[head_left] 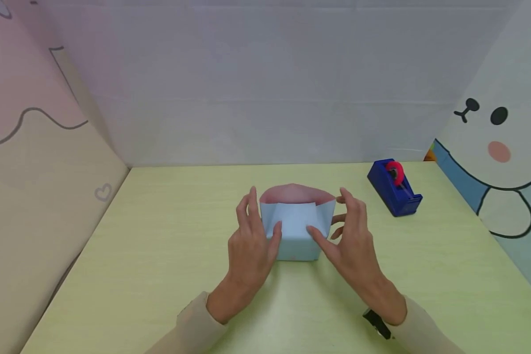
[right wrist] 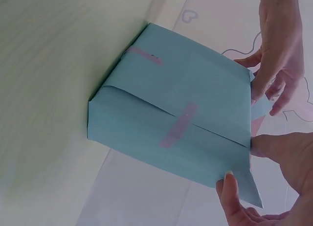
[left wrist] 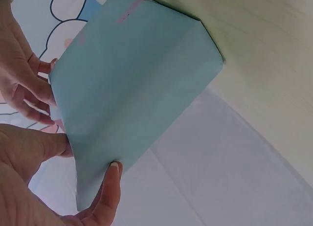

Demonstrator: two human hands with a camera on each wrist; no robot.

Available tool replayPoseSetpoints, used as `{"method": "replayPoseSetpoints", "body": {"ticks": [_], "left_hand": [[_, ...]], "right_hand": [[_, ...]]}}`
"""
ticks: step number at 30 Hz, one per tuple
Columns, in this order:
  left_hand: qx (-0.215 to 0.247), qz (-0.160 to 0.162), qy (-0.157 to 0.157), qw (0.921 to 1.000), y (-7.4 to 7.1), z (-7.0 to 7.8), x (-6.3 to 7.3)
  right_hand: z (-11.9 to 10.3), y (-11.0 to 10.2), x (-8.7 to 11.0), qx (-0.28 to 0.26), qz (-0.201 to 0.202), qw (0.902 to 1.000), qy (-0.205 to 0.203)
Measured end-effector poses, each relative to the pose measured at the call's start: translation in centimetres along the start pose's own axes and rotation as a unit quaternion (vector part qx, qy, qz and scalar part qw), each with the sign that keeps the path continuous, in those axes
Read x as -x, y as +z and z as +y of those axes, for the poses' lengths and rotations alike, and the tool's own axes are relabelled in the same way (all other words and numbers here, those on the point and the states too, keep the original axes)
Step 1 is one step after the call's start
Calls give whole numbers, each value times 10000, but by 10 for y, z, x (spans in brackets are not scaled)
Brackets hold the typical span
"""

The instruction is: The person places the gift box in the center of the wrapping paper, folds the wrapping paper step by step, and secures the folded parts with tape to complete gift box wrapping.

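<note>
- Pale backdrop sheet [head_left: 265, 83]: hangs behind everything, probably just there to close off the work area.
- Worktop [head_left: 168, 221]: light yellow-green, carries the parcel and dispenser.
- Blue paper parcel [head_left: 297, 248]: on worktop, mid-front, between the hands, unfinished end up. Likely stood this way so the end folds are reachable from above.
- Near flap [head_left: 294, 216]: blue, folded over the top toward the far side; side corners flare outward. Far flap [head_left: 292, 193]: pinkish face showing, upright behind it.
- Left hand [head_left: 250, 243]: thumb on the near flap's left part, finger on the outer face, pinching the paper corner between; other fingers raised. Seems meant to hold the crease.
- Right hand [head_left: 351, 246]: mirrors it, pinching the right corner, thumb on top. Two-sided hold probably keeps the fold even.
- Tape dispenser [head_left: 391, 194]: blue, far right, well apart from the parcel; presumably parked there to leave elbow room within reach.
- Black strap-like item [head_left: 377, 323]: at right wrist, too small to tell more.
- Red tape roll [head_left: 399, 171]: seated in the dispenser.
- Pink tape strip [right wrist: 179, 125]: crosses the parcel's side seam, apparently holding it closed.
</note>
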State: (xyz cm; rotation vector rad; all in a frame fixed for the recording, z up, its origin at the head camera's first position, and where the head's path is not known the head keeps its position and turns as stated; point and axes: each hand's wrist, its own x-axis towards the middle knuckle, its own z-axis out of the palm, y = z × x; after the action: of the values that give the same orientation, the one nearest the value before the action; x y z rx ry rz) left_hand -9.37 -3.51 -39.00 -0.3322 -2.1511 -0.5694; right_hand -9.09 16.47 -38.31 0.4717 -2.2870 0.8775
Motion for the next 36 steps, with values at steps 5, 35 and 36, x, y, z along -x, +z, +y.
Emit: {"method": "replayPoseSetpoints", "body": {"ticks": [5, 35, 36], "left_hand": [[79, -295, -138, 9994, -1, -2, -1], [1102, -1191, -884, 9828, 0, -8, -15], [1105, -1253, -911, 9817, 0, -8, -14]], "right_hand": [[1, 1, -2, -13, -196, 9994, 279], [10, 6, -15, -315, -553, 9967, 510], [11, 7, -15, -314, -558, 9965, 530]]}}
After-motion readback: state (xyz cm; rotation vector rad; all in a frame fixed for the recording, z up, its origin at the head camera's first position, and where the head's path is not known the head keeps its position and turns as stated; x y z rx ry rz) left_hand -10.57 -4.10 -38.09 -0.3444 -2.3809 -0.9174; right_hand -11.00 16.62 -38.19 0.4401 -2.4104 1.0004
